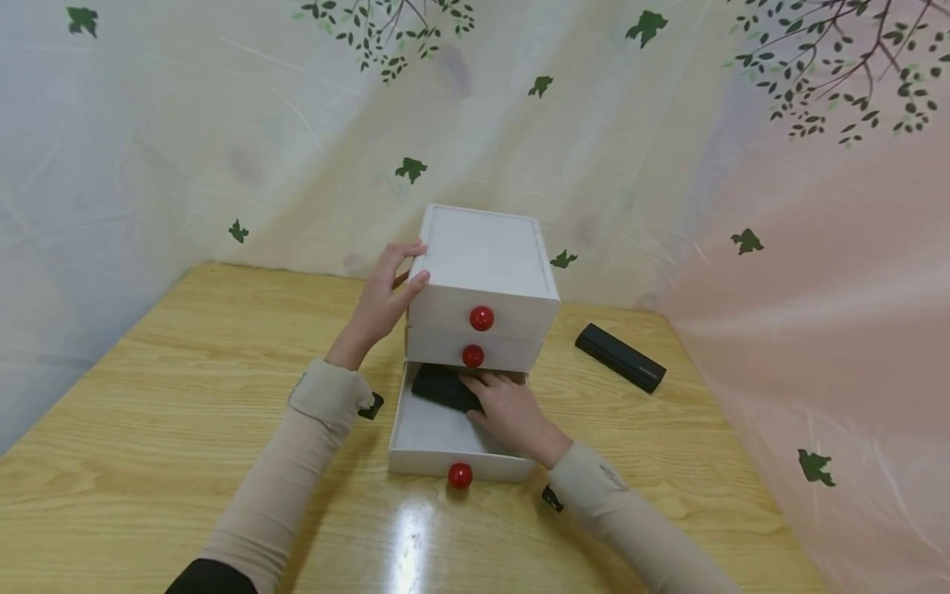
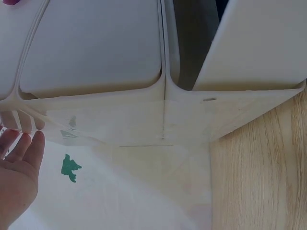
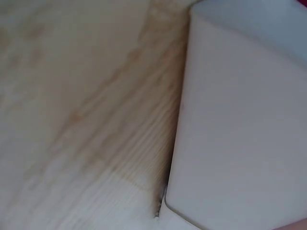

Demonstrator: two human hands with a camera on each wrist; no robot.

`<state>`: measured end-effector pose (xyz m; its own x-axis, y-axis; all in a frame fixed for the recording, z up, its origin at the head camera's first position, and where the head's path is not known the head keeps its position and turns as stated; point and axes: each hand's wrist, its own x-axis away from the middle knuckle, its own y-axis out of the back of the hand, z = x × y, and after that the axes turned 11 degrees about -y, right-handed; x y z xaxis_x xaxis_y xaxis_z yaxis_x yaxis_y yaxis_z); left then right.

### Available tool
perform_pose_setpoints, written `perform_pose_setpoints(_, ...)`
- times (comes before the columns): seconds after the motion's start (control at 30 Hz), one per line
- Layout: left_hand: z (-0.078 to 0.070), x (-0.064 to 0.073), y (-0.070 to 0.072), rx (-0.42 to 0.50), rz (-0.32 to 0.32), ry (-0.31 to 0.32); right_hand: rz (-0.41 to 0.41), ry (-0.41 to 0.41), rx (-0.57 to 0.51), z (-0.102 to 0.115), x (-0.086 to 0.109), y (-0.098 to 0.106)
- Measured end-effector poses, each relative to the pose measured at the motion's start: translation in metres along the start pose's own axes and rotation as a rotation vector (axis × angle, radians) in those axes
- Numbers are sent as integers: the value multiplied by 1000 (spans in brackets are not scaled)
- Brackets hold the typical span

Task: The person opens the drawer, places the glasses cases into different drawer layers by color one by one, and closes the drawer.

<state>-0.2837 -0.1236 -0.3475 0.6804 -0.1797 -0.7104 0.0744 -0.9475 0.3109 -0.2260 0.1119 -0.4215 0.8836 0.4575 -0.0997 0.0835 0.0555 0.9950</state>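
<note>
A white three-drawer desktop organizer with red knobs stands on the table, its bottom drawer pulled out. Inside that drawer, toward the back, lies a dark, oblong black case. My right hand reaches into the drawer and grips the case's right end, fingers on the far side and thumb on the near side. My left hand rests against the organizer's upper left side, fingertips at the top edge. The left wrist view shows those fingers extended along the side wall. Only the drawer's outer side fills the right wrist view.
A long black box with small lettering lies on the wooden table to the right of the organizer. Behind the table hangs a pale curtain with green leaf prints. The upper two drawers, with red knobs, are closed.
</note>
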Motion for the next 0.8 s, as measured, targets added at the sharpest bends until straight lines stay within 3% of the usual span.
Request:
perform_pose_setpoints(0.4, -4, -1, 0, 10, 11, 34, -48, -31, 71, -2, -10, -6)
perform_pose_setpoints(0.8, -2, -1, -1, -16, 2, 0, 17, -54, 68, -3, -2, 4)
